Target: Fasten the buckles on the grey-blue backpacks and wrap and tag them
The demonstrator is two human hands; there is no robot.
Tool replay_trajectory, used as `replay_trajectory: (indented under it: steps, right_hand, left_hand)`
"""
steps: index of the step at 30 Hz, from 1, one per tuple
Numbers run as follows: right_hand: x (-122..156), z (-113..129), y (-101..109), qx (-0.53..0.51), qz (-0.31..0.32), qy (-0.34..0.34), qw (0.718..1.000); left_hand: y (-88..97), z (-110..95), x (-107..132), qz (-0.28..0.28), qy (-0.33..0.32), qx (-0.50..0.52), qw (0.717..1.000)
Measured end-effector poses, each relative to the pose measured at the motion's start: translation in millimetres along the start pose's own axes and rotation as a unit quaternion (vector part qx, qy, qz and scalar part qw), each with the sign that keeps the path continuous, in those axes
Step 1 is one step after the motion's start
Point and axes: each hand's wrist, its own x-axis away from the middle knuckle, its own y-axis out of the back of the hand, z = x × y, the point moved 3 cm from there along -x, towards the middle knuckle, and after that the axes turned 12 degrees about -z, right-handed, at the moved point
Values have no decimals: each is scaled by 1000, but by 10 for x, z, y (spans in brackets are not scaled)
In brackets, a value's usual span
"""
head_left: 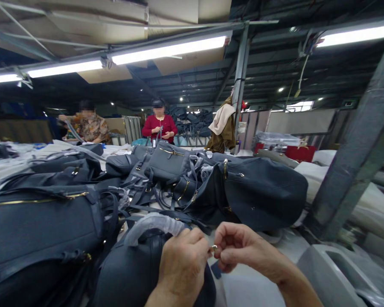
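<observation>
Low at the front of the view, over a dark navy leather bag (pixel 131 268), the left hand (pixel 182 266) and right hand (pixel 243 249) close together, fingertips (pixel 222 251) meeting on a small gold-coloured metal fitting (pixel 213 248), its exact shape too small to tell. Probably light, hard and slick, so best held in a firm pinch between the pads, with some risk of slipping loose. Just beside the left hand, the bag's carry handle (pixel 153 224) in clear plastic wrap: a crinkled, slippery sleeve over what looks like a stiff curve, likely the surest place to take hold of the bag. Below it, soft-looking leather with a fine grain, apparently supple and slumping into loose folds. Beyond the hands, a heaped pile of similar navy bags (pixel 179 170), with tangled straps, gold-coloured zips and small buckles. Farther back, a co-worker in a red sweater (pixel 160 128) and another in a patterned blouse (pixel 89 128), both behind the pile. Off to the right, a grey steel column (pixel 355 149); overhead, fluorescent tube lights (pixel 169 49).
</observation>
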Motion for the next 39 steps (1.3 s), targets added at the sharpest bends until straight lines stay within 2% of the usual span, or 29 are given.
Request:
replay_trajectory:
  steps: [2, 5, 9, 15, 19, 23, 26, 30, 34, 37, 39]
  right_hand:
    - [-16, -2, -1, -16, 6, 7, 1000]
    - [-68, -9, -6, -28, -12, 31, 999]
    - [-150, -58, -6, -9, -51, 48, 998]
    - [-154, -110, 6, -7, -48, 19, 999]
    - [-142, -98, 25, -22, -58, 31, 998]
    - [-149, -72, -21, -46, -39, 28, 998]
    - [-156, -67, -43, -41, -59, 20, 997]
    - [-171, -76, -43, -14, -86, 43, 995]
    - [-204, -81, -27, -5, -101, 64, 993]
    - [-225, -73, -13, 0, -109, 84, 990]
    - [-232, -72, -9, 9, -109, 89, 990]
  left_hand:
    - [-43, 29, -11, -47, -25, -14, 999]
    - [-89, 74, -40, -78, -49, -8, 996]
    - [-107, 91, -54, -103, -57, 13, 993]
    - [-115, 77, -33, -125, -77, 10, 989]
    - [-90, 67, -36, -159, -101, 17, 982]
    - [-94, 47, -29, -196, -121, 35, 973]
    - [-123, 57, -15, -207, -120, 41, 970]
    - [-144, 90, -4, -227, -125, 32, 965]
    - [-185, 122, -12, -211, -101, 30, 972]
    - [-233, 127, -12, -159, -61, 41, 985]
    - [-239, 123, -16, -104, -18, 39, 994]
